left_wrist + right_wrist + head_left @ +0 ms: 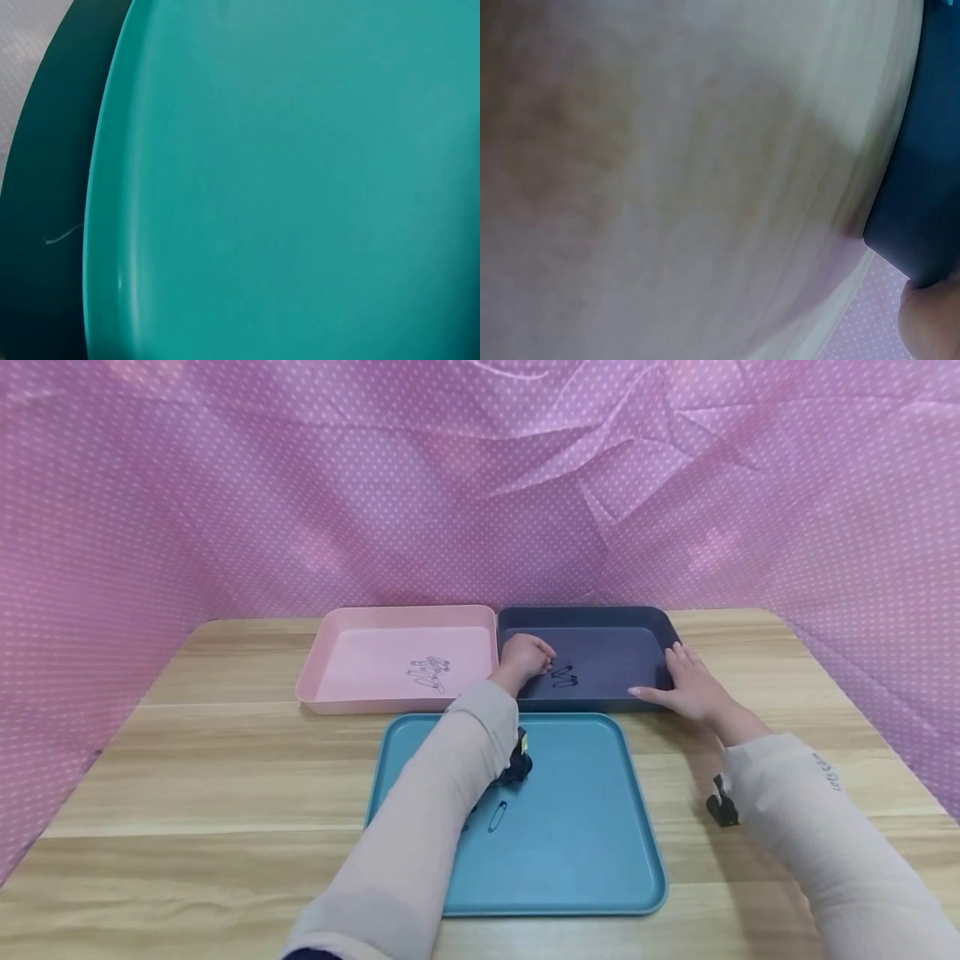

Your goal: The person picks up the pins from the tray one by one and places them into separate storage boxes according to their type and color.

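Note:
In the head view my left hand reaches over the left part of the dark blue tray, fingers curled and tips together. A small dark end of a safety pin shows at those fingertips. Just right of it, several black safety pins lie on the tray floor. My right hand rests at the tray's right front corner, thumb out over the front rim and fingers straight along the right side. A fingertip shows at the tray's wall in the right wrist view.
A pink tray with a heap of safety pins adjoins the dark one. Nearer stands a teal tray holding a black safety pin, partly under my left forearm. Behind the wooden table hangs a dotted pink cloth.

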`<state>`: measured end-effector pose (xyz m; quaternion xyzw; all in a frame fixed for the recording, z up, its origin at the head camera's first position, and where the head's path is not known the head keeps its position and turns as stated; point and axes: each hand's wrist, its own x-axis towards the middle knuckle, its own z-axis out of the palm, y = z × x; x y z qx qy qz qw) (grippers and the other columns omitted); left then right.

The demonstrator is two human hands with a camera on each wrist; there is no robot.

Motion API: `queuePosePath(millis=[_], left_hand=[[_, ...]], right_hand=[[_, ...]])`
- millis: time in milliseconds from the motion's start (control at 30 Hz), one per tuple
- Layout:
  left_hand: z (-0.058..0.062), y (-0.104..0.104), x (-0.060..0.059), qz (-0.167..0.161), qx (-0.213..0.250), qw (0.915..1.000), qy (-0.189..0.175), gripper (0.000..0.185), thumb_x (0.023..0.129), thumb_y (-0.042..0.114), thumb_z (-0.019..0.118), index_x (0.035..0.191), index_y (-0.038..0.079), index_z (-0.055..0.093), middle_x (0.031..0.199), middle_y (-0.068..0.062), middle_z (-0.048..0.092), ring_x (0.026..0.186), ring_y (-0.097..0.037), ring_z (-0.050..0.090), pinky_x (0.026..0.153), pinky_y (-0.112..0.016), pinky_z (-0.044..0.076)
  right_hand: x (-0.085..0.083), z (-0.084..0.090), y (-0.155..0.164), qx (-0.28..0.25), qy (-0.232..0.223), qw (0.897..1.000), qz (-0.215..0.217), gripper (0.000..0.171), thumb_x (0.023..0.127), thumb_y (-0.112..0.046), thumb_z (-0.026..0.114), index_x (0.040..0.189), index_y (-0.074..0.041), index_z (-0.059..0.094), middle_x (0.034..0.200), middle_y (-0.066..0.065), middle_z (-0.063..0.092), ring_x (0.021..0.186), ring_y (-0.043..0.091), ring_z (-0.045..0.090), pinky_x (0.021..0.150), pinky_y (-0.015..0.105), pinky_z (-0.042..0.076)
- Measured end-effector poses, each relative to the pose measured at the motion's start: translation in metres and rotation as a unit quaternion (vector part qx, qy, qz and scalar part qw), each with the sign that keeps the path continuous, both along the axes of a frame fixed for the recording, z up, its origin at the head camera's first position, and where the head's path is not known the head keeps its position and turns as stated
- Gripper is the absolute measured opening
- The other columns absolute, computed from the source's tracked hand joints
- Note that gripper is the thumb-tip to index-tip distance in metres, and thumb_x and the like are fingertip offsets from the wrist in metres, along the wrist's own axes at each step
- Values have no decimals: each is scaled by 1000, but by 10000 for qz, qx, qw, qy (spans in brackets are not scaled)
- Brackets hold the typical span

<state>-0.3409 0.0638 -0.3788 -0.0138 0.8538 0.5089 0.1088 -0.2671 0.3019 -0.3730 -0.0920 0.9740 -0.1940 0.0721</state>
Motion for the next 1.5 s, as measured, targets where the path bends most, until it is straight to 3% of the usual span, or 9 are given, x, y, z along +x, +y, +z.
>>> queuePosePath(millis=[267,500,600,800,1000,1100,1333,1500], left_hand=[[-1,3,0,73,-462,9985,282,17,79,-1,53,84,5,68,65,-1,61,52,-7,52,49,-16,40],[2,2,1,-123,-1142,9911,670,15,82,12,56,88,10,69,81,0,64,77,-13,55,72,-23,42],[3,0,2,-127,-1309,9888,700,14,82,17,58,89,11,68,88,1,63,84,-14,53,78,-25,40],[5,-4,6,-161,-1335,9889,626,14,82,19,58,89,10,67,89,0,62,82,-14,52,75,-25,41],[14,-6,11,-335,-1090,9907,746,15,81,20,60,88,8,65,86,0,60,76,-12,51,67,-23,41],[20,-8,16,-410,-756,9949,531,16,81,19,60,91,7,64,84,-1,60,75,-11,53,64,-22,43],[30,-24,31,-598,173,9980,82,20,83,16,58,100,5,59,94,-5,59,83,-13,58,70,-21,47],[37,-38,46,-832,290,9961,-27,21,84,20,56,101,8,58,97,-3,59,88,-13,57,76,-24,46]], right_hand=[[-2,-3,2,-6,-14,10000,-56,102,76,-61,46,132,12,1,137,28,-7,126,36,-11,99,50,-1],[-3,-4,2,18,-40,10000,-63,102,77,-61,46,132,12,1,138,28,-8,126,34,-13,99,50,-2],[-2,-5,1,8,-31,10000,-42,101,77,-60,46,132,13,1,137,28,-8,126,34,-12,99,50,-2],[-1,-6,-2,-6,-68,10000,16,101,78,-60,45,131,13,0,137,29,-9,125,35,-13,99,50,-2],[-2,-4,2,-38,-51,10000,-52,102,77,-60,46,132,12,0,138,28,-9,126,34,-14,99,50,-2],[-2,-4,4,-28,-57,10000,-48,102,77,-60,45,132,13,0,137,28,-8,125,34,-14,99,49,-3],[-2,-4,4,-5,-26,10000,-28,102,77,-60,45,131,13,0,137,29,-8,125,35,-13,100,49,-3],[-1,-3,2,-32,20,10000,-14,101,78,-59,46,131,14,1,137,30,-6,125,35,-12,100,49,-2]])
